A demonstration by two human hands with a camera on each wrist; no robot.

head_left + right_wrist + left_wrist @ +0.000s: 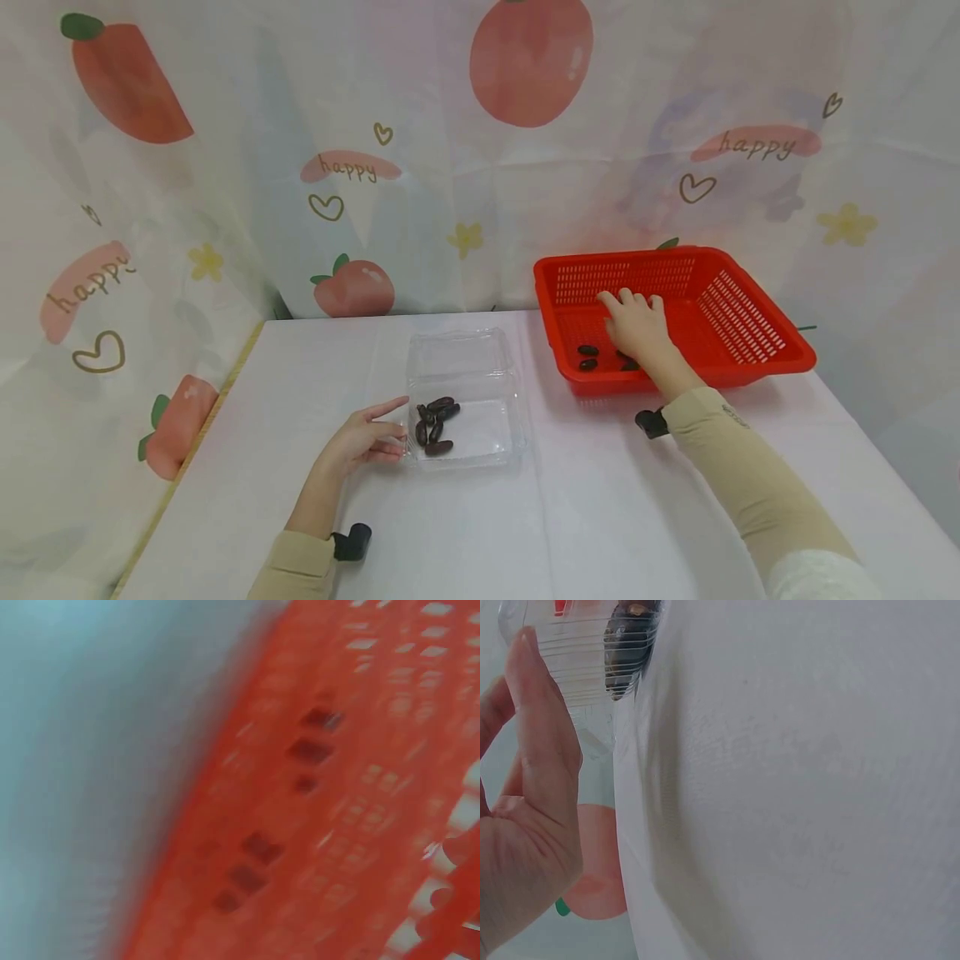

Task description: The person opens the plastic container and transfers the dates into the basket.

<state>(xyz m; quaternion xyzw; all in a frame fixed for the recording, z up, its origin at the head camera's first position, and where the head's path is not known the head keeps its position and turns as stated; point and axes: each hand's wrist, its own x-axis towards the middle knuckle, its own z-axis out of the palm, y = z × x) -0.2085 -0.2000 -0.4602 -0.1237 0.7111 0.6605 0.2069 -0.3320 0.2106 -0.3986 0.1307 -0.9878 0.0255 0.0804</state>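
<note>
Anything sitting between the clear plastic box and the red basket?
No. In the head view, only bare white tabletop shows between the clear plastic box and the red basket.

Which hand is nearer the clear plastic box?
Left. The left hand is right at the left side of the box; the right hand is over the red basket, off to the box's right.
</note>
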